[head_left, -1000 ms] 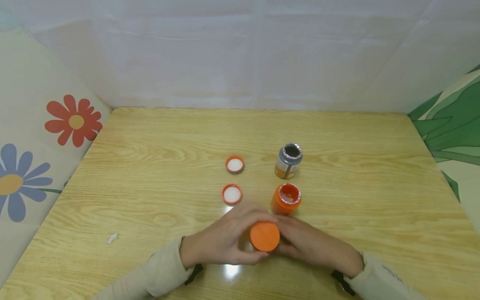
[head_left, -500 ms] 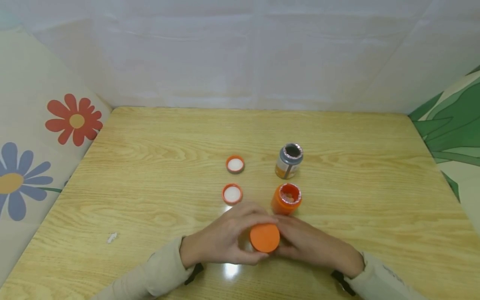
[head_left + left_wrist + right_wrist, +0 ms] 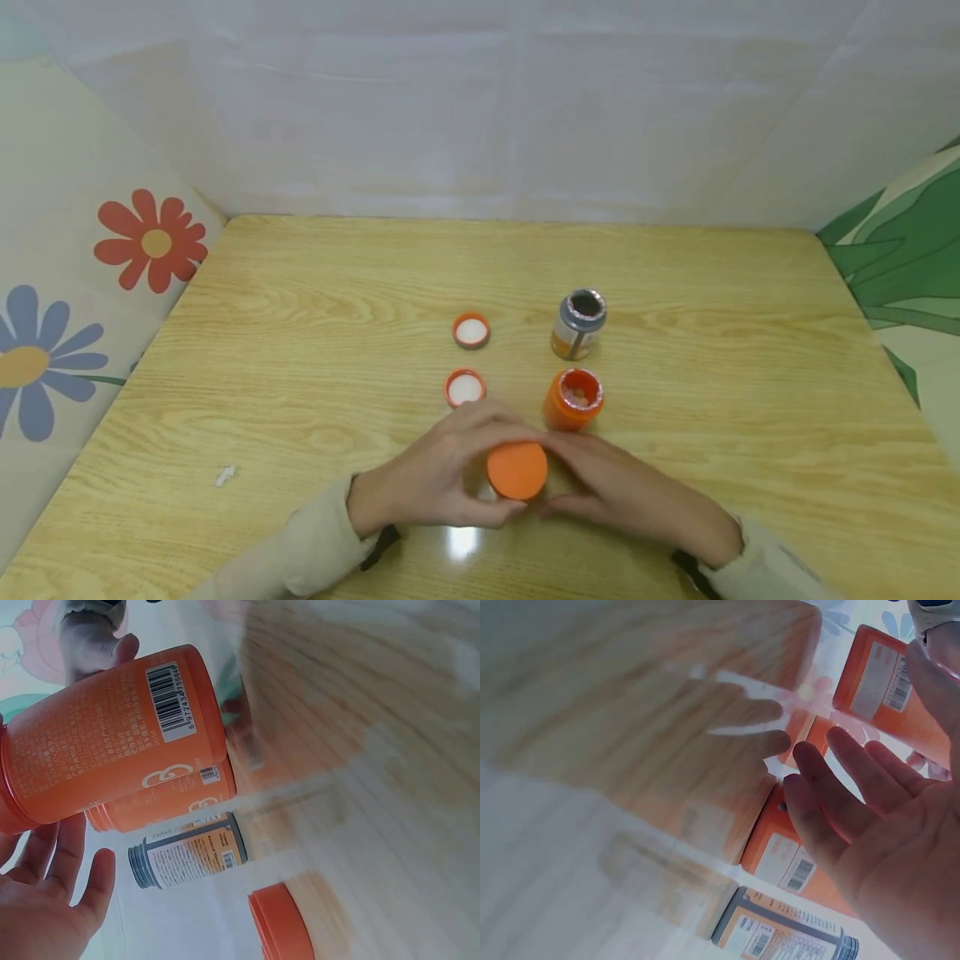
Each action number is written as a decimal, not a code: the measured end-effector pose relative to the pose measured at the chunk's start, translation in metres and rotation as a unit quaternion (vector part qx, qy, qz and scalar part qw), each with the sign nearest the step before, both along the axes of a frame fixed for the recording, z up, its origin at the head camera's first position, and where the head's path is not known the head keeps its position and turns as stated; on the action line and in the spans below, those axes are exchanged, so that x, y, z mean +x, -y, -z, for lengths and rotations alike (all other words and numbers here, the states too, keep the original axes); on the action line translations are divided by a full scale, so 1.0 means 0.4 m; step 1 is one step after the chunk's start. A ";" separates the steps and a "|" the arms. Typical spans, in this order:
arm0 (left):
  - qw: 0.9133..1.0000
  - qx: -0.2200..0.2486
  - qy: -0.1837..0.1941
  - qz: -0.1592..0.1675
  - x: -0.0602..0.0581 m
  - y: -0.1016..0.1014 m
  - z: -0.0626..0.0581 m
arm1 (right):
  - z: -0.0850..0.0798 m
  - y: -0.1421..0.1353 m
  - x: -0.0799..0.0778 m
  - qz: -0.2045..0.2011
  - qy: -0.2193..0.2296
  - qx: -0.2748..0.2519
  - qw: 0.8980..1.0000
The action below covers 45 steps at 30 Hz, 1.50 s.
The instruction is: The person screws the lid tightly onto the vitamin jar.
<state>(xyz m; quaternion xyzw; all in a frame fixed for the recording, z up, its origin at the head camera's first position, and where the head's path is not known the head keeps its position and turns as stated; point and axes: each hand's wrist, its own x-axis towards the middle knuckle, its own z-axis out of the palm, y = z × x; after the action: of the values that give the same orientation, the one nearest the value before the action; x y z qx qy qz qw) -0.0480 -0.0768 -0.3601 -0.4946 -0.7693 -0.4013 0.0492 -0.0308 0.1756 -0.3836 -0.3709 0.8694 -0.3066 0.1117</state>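
Observation:
My left hand (image 3: 442, 475) grips the orange lid (image 3: 517, 471) of an upright orange bottle (image 3: 97, 742), its thumb and index finger curled round the rim. In the left wrist view the bottle shows fine print and a barcode. My right hand (image 3: 630, 492) is just right of this bottle. Its fingers (image 3: 855, 802) are spread and relaxed in the right wrist view, holding nothing. Directly beyond the hands stands an uncapped orange bottle (image 3: 570, 404) with small pieces inside. Whether the gripped bottle touches the table is unclear.
An uncapped grey bottle (image 3: 577, 325) stands behind the open orange one. To the left lie two upturned lids, an orange-rimmed one (image 3: 465, 388) and a grey-sided one (image 3: 471, 332). A white scrap (image 3: 225, 476) lies at the left of the wood-grain table (image 3: 315, 275).
The lidded orange bottle has shifted slightly left with my left hand. My right hand has let go of it and drawn a little to the right, its fingers opening.

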 end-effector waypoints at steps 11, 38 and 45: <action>0.999 0.007 0.021 -0.040 -0.009 0.042 -0.003 | -0.011 -0.027 0.011 0.026 -0.027 0.020 0.999; 0.979 0.055 0.061 -0.186 -0.066 0.184 -0.021 | -0.019 -0.082 0.013 0.053 -0.033 0.025 0.998; 0.971 0.057 0.039 -0.231 -0.082 0.215 -0.019 | -0.020 -0.097 0.003 0.073 -0.016 0.038 0.996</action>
<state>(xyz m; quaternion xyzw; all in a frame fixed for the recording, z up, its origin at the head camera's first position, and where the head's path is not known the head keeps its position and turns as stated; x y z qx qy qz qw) -0.0810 -0.1626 -0.3526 -0.2840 -0.8400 -0.4411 0.1383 -0.0297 0.2146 -0.3754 -0.3067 0.9069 -0.2748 0.0887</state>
